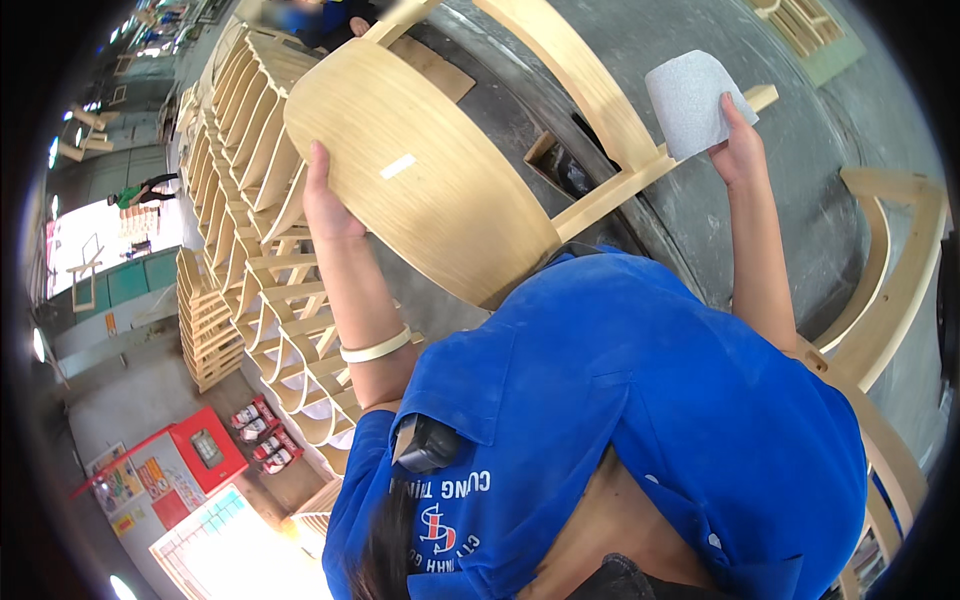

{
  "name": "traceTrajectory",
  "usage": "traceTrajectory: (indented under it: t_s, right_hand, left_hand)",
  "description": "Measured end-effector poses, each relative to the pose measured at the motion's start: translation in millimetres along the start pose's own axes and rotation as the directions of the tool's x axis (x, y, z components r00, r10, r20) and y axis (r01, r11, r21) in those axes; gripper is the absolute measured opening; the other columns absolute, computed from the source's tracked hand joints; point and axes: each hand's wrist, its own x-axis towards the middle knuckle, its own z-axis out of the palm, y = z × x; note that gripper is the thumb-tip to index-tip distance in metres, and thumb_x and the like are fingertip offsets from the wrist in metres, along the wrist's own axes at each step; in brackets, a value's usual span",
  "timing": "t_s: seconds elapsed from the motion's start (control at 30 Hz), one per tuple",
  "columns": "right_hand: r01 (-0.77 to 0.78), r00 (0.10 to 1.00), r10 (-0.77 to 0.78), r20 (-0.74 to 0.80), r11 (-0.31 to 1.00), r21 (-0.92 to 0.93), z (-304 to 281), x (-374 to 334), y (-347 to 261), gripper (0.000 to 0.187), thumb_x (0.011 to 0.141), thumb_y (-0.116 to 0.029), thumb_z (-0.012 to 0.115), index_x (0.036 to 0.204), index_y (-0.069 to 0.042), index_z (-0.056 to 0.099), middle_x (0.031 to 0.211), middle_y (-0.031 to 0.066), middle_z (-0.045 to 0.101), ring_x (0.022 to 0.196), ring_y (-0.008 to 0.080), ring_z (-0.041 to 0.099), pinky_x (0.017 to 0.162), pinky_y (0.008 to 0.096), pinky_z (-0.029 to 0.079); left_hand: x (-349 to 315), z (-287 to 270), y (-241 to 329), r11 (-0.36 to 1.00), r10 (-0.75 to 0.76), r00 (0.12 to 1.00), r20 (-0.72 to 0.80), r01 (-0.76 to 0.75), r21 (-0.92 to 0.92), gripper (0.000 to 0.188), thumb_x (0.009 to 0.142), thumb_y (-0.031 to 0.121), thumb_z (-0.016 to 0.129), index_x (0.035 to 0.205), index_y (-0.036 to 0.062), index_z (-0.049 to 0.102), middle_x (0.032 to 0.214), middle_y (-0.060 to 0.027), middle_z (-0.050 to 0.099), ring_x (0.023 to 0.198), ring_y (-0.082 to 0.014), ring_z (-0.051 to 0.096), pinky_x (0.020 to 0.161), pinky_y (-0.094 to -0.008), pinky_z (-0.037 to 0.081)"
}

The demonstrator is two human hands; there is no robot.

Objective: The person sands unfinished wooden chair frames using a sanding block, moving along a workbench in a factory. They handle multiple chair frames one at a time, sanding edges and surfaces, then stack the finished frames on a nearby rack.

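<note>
A pale wooden chair (590,205) lies tilted in front of me, its broad curved back panel (430,180) facing up with a small white label on it. My left hand (328,200) grips the panel's left edge, thumb on the face and fingers hidden behind. On the right, a grey sheet of sandpaper (688,105) is pinched in my right hand (738,150), thumb on top and the other fingers mostly hidden. The sheet lies over a straight wooden bar (762,97) of the chair; whether it presses on the wood I cannot tell.
Long stacks of curved wooden chair parts (245,150) stand at the left. Another curved wooden frame (890,270) is close at my right. A small open box (555,165) with something dark sits on the grey floor (800,220). Another person's hand (359,26) shows at the top.
</note>
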Motion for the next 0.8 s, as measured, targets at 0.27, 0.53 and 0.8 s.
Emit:
traceTrajectory:
  t_s: [0.27, 0.53, 0.8]
  right_hand:
    - [-0.012, 0.996, 0.012, -0.089, 1.0, -0.002, -36, 14, 9, 0.04, 0.091, -0.027, 0.058, 0.124, -0.006, 0.05, 0.117, 0.0044, 0.057, 0.105, 0.0183, 0.056, 0.087, 0.0341, 0.046]
    - [-0.013, 0.997, 0.014, -0.077, 1.0, 0.006, -37, 12, 4, 0.041, 0.091, -0.027, 0.058, 0.124, -0.005, 0.05, 0.119, 0.0056, 0.057, 0.107, 0.0202, 0.055, 0.088, 0.0365, 0.046]
    - [-0.024, 0.999, 0.024, -0.039, 1.0, -0.005, -36, 13, 4, 0.043, 0.091, -0.028, 0.057, 0.126, -0.005, 0.048, 0.12, 0.0065, 0.056, 0.109, 0.0216, 0.055, 0.09, 0.0376, 0.045]
  left_hand:
    - [-1, 0, 0, 0.999, 0.032, 0.999, -0.026, -0.032, -0.02, 0.053, 0.095, 0.033, 0.046, 0.133, -0.0035, 0.036, 0.129, -0.0191, 0.049, 0.116, -0.032, 0.051, 0.096, -0.0432, 0.043]
    - [-15, 4, 2, 0.999, 0.041, 0.998, -0.051, -0.041, -0.011, 0.055, 0.096, 0.033, 0.045, 0.134, -0.0039, 0.034, 0.13, -0.0191, 0.047, 0.117, -0.0315, 0.05, 0.096, -0.0426, 0.043]
    - [-23, 4, 3, 0.999, 0.048, 0.998, -0.041, -0.049, -0.022, 0.053, 0.096, 0.032, 0.044, 0.135, -0.0029, 0.034, 0.131, -0.0196, 0.047, 0.116, -0.0318, 0.05, 0.095, -0.043, 0.045]
